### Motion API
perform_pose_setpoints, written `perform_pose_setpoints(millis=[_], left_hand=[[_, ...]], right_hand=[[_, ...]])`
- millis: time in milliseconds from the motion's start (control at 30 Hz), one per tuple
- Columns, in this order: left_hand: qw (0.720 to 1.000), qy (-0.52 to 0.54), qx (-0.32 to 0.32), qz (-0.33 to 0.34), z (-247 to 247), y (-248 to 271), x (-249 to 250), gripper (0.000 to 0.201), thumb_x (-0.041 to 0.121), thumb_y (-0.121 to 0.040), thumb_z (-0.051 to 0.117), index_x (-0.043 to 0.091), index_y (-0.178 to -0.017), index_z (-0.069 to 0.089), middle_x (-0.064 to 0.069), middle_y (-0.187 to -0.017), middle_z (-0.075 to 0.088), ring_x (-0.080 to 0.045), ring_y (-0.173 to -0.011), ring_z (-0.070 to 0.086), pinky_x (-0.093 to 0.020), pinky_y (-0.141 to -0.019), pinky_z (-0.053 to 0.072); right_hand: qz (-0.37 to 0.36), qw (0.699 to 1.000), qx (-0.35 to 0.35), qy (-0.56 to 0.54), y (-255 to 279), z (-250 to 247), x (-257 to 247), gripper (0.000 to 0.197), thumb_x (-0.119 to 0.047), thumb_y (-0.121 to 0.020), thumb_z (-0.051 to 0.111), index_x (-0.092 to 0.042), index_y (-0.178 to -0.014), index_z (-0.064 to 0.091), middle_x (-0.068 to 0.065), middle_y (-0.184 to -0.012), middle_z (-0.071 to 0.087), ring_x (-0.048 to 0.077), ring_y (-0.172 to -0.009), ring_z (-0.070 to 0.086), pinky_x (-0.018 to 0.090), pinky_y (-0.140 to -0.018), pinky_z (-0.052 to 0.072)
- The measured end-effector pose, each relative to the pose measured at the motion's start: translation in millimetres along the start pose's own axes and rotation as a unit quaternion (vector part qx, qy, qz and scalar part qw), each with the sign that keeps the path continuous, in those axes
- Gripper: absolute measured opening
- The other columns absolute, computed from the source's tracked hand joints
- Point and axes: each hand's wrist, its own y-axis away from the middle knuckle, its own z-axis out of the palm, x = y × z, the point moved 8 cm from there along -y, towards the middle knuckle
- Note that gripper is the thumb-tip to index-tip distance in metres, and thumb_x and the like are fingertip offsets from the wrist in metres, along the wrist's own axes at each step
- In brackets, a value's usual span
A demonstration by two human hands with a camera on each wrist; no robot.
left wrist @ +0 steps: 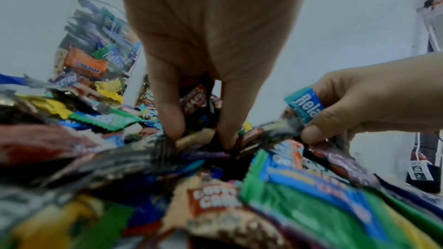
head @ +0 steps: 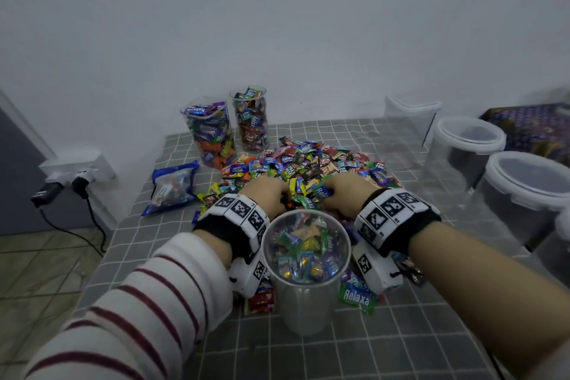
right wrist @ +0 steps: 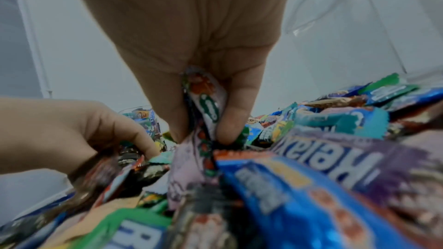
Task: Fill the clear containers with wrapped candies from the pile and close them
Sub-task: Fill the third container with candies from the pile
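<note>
Both hands dig into the candy pile (head: pixel 311 160) on the tabletop (head: pixel 385 348): left hand (head: pixel 267 194) and right hand (head: pixel 345 194) each clutch wrapped candies, just behind the half-filled clear container (head: pixel 303 302).

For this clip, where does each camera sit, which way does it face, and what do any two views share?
Head: worn on the head, looking down at the candy pile and near container; both forearms show.
Left wrist: along the left hand into the candies; right hand alongside.
Right wrist: along the right hand; left hand alongside.
Shared: the wrist views show both hands gripping candies.
</note>
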Motion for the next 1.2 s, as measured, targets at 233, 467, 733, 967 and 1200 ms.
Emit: perform_pose_setpoints(millis=[233, 467, 733, 967, 1200], left_hand=[[0.987, 0.124, 0.096, -0.026, -22, 13, -10, 0.021, 0.022, -0.087, 0.065, 0.019, -0.108, 0.069, -0.001, -0.112, 0.067, -0.019, -0.102, 0.06, -0.027, -0.081, 0.044], [0.938, 0.282, 0.201, -0.023, -61, 52, -16, 0.022, 0.022, -0.082, 0.071, 0.022, -0.103, 0.071, -0.002, -0.107, 0.067, -0.023, -0.09, 0.064, -0.038, -0.085, 0.053], [0.894, 0.381, 0.233, 0.025, -81, 89, -10, 0.023, 0.017, -0.08, 0.074, 0.032, -0.096, 0.068, 0.001, -0.101, 0.067, -0.011, -0.073, 0.062, -0.029, -0.075, 0.054], [0.885, 0.396, 0.24, 0.038, -79, 105, -4, 0.025, 0.016, -0.08, 0.074, 0.034, -0.096, 0.068, 0.003, -0.09, 0.068, -0.008, -0.064, 0.06, -0.019, -0.059, 0.048], [0.879, 0.403, 0.247, 0.057, -80, 113, 2, 0.028, 0.014, -0.079, 0.074, 0.038, -0.09, 0.067, 0.007, -0.096, 0.069, -0.007, -0.078, 0.062, -0.028, -0.073, 0.052]], right_hand=[[0.012, 0.989, 0.052, -0.135, 10, -14, 9, 0.014, -0.018, -0.086, 0.064, -0.006, -0.093, 0.065, 0.006, -0.077, 0.054, 0.022, -0.075, 0.05, 0.024, -0.062, 0.038], [-0.012, 0.96, 0.108, -0.258, 32, -41, 9, 0.024, -0.01, -0.082, 0.068, 0.011, -0.083, 0.056, 0.013, -0.074, 0.051, 0.02, -0.065, 0.052, 0.03, -0.06, 0.042], [-0.125, 0.87, 0.12, -0.462, 85, -87, -25, 0.018, 0.004, -0.084, 0.061, 0.0, -0.101, 0.065, 0.003, -0.074, 0.065, -0.001, -0.057, 0.061, 0.012, -0.056, 0.05], [-0.192, 0.917, 0.069, -0.342, 120, -76, -65, 0.018, -0.003, -0.083, 0.066, -0.018, -0.093, 0.069, 0.004, -0.08, 0.07, 0.01, -0.068, 0.064, 0.02, -0.065, 0.054], [-0.221, 0.964, 0.111, -0.1, 132, -62, -86, 0.019, -0.022, -0.084, 0.065, -0.011, -0.072, 0.055, 0.011, -0.072, 0.054, 0.022, -0.065, 0.047, 0.032, -0.059, 0.029]])
